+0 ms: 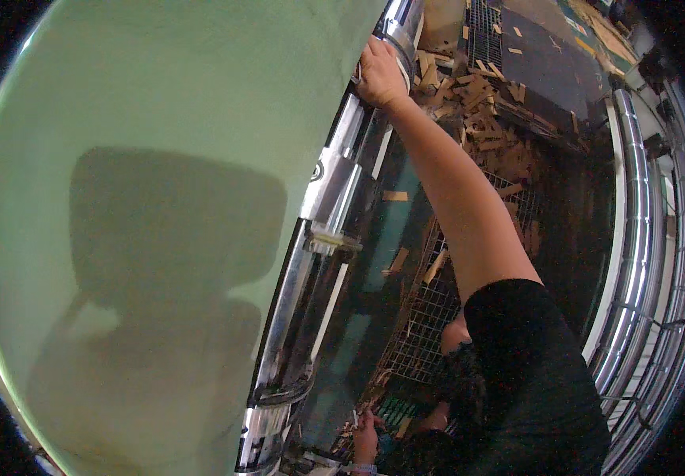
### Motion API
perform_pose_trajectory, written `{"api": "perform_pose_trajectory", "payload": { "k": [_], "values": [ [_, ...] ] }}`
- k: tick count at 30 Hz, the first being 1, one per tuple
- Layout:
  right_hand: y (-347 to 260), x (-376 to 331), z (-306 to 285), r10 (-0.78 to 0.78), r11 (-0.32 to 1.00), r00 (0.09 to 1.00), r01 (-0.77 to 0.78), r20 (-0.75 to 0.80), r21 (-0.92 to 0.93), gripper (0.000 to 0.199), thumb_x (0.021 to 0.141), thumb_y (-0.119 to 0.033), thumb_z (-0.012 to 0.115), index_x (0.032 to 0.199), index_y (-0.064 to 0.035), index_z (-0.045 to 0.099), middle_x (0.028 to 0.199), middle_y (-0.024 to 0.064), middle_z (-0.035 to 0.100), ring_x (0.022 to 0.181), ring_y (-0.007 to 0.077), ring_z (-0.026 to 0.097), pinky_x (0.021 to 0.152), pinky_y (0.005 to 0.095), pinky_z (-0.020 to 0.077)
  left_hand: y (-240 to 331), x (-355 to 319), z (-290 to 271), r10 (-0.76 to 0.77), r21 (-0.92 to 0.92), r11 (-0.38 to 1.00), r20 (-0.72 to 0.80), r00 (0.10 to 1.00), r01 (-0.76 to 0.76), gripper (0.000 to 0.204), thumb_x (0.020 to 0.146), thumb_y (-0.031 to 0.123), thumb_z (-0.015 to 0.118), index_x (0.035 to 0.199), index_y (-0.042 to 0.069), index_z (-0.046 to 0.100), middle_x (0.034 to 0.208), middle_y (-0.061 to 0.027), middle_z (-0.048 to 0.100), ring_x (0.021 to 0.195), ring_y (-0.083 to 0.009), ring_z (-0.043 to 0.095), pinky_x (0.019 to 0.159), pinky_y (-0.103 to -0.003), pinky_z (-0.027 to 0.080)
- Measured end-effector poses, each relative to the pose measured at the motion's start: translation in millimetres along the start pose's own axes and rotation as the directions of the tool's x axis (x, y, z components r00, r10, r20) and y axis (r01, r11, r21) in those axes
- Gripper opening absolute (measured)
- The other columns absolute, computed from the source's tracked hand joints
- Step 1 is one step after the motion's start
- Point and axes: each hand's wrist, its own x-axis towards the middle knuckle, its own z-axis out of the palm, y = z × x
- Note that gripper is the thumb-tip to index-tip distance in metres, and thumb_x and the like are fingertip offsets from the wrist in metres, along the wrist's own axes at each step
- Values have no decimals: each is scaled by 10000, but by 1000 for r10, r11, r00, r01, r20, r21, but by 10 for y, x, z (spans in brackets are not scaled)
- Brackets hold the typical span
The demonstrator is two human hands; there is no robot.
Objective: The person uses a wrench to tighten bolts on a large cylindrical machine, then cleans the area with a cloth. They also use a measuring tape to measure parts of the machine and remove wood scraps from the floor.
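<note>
My bare right arm in a black short sleeve reaches up from the lower right. My right hand [380, 73] is at the far end of a shiny metal rail [330, 186], where the rail borders a large pale green surface [191, 71]. The fingers curl over the rail beside the green edge, and their tips are partly hidden. A pale curved band [402, 73] shows by the wrist side of the hand. My left hand is out of view.
Below the rail, wood scraps [481, 111] litter the floor and wire grating [418, 341]. Lower middle, another person's hand [366, 438], wearing a wristband, holds something small and whitish. Silvery wrapped pipes [636, 222] run along the right. A large shadow falls across the green surface.
</note>
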Motion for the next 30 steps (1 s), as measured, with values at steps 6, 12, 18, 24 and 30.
{"api": "perform_pose_trajectory", "payload": {
  "k": [6, 12, 18, 24, 30],
  "values": [
    [296, 161, 81, -6, 999, 1000, 7, 22, -38, 332, 831, -302, 476, 1034, -39, 471, 1109, 161, 464, 1062, 310, 433, 900, 411, 316, 172, 166, 387, 17, 97, 995, -8, 1000, -16, 409, 897, 376, 386, 730, 21, 500, 682, -61, 564, 690, -160, 533, 739, -336, 421],
    [703, 444, 199, 27, 999, 1000, -27, 10, 19, 322, 820, -290, 498, 1029, -46, 483, 1099, 156, 474, 1064, 316, 433, 904, 423, 316, 870, 51, 684, 91, -37, 995, -55, 994, -93, 396, 897, 369, 393, 752, 25, 526, 708, -57, 564, 682, -159, 524, 741, -333, 418],
    [1098, 698, 253, 48, 996, 995, -54, 82, 70, 295, 806, -237, 518, 1027, -49, 465, 1112, 161, 456, 1042, 329, 436, 888, 431, 325, 1212, -73, 1106, 65, -144, 987, -42, 997, -70, 406, 902, 366, 375, 784, 21, 555, 779, -89, 581, 633, -170, 534, 681, -337, 438],
    [935, 98, -528, 87, 918, 977, -155, 197, 365, 423, 702, -1, 519, 1116, -52, 450, 1149, 210, 395, 1038, 371, 415, 859, 384, 360, 1884, -468, 1599, 216, -203, 958, 59, 975, -200, 422, 923, 354, 306, 939, 27, 571, 907, -76, 593, 681, -166, 549, 678, -312, 440],
    [-59, -1713, -2095, -234, 602, 239, -726, 943, 333, 225, 804, -130, 466, 1018, -63, 483, 971, 140, 533, 948, 325, 492, 809, 413, 402, 2019, -608, 1739, 65, 46, 997, 51, 997, -67, 564, 904, 456, 247, 1301, 56, 226, 1248, -115, 346, 1085, -219, 372, 949, -343, 257]
  ]
}}
